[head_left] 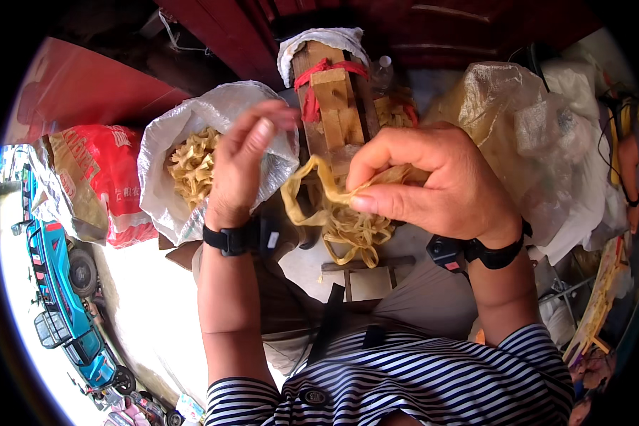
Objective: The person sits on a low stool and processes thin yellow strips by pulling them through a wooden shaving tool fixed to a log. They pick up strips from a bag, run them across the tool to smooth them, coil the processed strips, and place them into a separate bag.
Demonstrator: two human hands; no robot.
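My right hand (pixel 426 181) pinches a bunch of thin yellowish ribbon-like strips (pixel 327 183) between thumb and fingers. One strip curls out in a loop on the left, and a looped tangle of similar strips (pixel 359 231) hangs or lies below; I cannot tell whether it joins the held bunch. With blurred fingertips, my left hand (pixel 247 154) is raised in front of a white woven plastic sack (pixel 157 165). No object shows in it, and its thumb stands apart from the fingers. Inside the sack are many knotted yellowish pieces (pixel 191 165).
Ahead stands a wooden block fixture (pixel 333 106) tied with red cloth, a white cloth (pixel 322 40) over its top. Translucent plastic bags (pixel 532 133) bulge at right. A red printed bag (pixel 117 181) stands left. Another person's arm (pixel 629 170) shows at far right, a blue three-wheeled vehicle (pixel 58 266) outside.
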